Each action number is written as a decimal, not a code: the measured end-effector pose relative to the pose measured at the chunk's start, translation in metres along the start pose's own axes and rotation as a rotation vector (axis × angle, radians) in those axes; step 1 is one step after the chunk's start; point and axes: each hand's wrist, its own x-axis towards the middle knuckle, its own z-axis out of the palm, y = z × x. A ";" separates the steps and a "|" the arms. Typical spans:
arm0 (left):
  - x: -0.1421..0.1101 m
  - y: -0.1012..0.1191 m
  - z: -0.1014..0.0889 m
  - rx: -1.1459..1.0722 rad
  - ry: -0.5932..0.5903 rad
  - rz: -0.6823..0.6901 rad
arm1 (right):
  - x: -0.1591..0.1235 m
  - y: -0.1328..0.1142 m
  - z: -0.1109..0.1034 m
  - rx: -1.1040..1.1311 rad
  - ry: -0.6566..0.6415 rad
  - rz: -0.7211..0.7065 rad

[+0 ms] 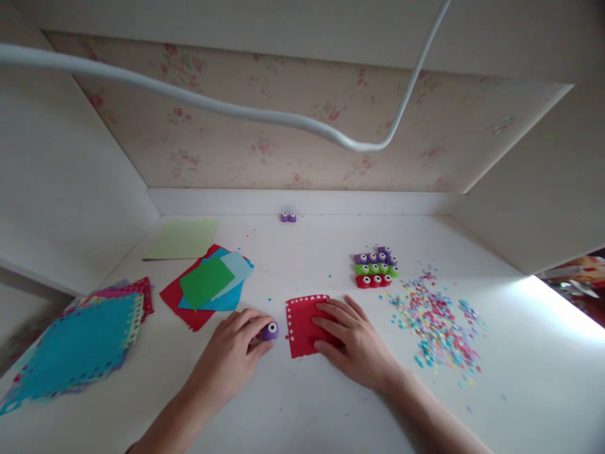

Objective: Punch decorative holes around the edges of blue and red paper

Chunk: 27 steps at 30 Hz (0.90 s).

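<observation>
My left hand (243,340) grips a small purple craft punch (270,330) between thumb and fingers, just left of a red sheet of paper (302,328). Rows of punched holes run along the sheet's top and left edges. My right hand (347,334) lies over the right part of that sheet, fingers stretched out across it; they hide its right edge. The purple punch and the red sheet are apart, with a narrow strip of white table between them.
Several purple, green and red punches (375,268) stand in rows at right, beside scattered confetti (435,315). Two purple punches (288,217) sit at the back. Punched blue sheets (80,347), coloured paper (205,280) and pale green paper (182,239) lie left. A white cable (227,108) crosses above.
</observation>
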 end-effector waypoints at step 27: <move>-0.007 0.006 0.029 0.022 0.204 0.178 | 0.087 0.142 -0.089 -0.035 0.373 0.860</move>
